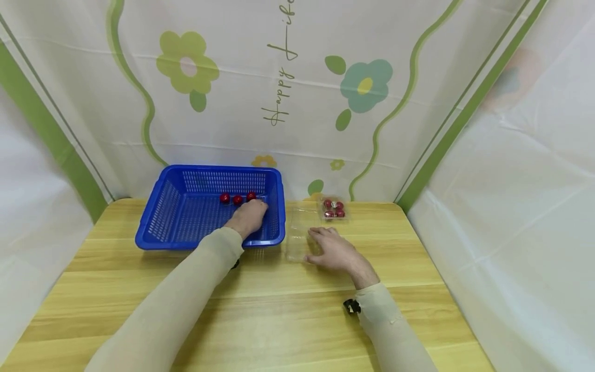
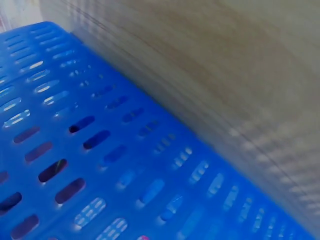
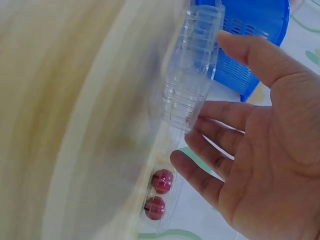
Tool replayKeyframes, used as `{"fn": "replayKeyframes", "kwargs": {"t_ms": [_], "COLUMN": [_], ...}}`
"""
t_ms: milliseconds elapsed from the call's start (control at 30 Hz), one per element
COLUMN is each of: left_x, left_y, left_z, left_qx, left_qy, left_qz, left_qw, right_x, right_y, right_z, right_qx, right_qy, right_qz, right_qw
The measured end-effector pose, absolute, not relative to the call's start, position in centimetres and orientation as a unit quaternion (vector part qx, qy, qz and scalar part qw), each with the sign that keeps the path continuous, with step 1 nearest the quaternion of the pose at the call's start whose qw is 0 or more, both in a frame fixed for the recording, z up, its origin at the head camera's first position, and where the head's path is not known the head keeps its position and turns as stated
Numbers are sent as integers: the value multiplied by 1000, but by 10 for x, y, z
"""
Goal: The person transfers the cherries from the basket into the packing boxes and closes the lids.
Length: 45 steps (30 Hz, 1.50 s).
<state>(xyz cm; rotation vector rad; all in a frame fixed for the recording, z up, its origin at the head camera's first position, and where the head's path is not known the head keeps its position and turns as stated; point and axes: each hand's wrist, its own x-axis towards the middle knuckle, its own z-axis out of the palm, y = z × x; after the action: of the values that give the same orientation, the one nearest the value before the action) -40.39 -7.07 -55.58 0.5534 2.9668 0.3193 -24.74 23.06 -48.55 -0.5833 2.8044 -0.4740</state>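
Inside the blue plastic basket [image 1: 160,206], my left hand [image 1: 250,216] reaches down at the right end, beside several small round red fruits [image 1: 225,198]. Its fingertips are hidden in the head view, and the left wrist view shows only the basket's slotted wall [image 2: 100,135], so I cannot tell what it holds. To the basket's right lies an unfolded clear plastic container [image 1: 298,253]. My right hand [image 1: 332,250] is at that container's right edge, fingers and thumb spread. In the right wrist view, thumb tip and fingertips are right at the clear container [image 3: 190,65].
Behind my right hand, a clear plastic pack [image 1: 345,217] with several red fruits stands near the table's back edge. The wood-grain table [image 1: 279,320] reaches back to a white flowered curtain [image 1: 241,103], with more curtain at both sides.
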Motion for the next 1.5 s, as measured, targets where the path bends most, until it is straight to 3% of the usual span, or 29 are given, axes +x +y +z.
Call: {"fn": "replayKeyframes", "kwargs": {"t_ms": [133, 367, 700, 967, 1200, 1500], "left_x": [-404, -326, -380, -372, -319, -295], "left_y": [-74, -61, -75, -77, -71, -70], "left_z": [-555, -463, -521, -514, -450, -427], "left_qx": [173, 150, 187, 221, 211, 209], "left_qy": [972, 969, 965, 956, 955, 952], "left_qz": [133, 151, 140, 162, 186, 217], "left_qw": [87, 127, 123, 101, 95, 61], "right_x": [-250, -255, -255, -254, -254, -255], "right_y": [237, 248, 249, 246, 246, 248], "right_z": [-486, -487, -485, -485, -485, -485], "right_qx": [-217, -222, -227, -213, -207, -206], "right_qy": [951, 938, 942, 947, 949, 950], "right_qz": [-178, -218, -193, -183, -182, -176], "right_qw": [127, 154, 155, 156, 153, 154]}}
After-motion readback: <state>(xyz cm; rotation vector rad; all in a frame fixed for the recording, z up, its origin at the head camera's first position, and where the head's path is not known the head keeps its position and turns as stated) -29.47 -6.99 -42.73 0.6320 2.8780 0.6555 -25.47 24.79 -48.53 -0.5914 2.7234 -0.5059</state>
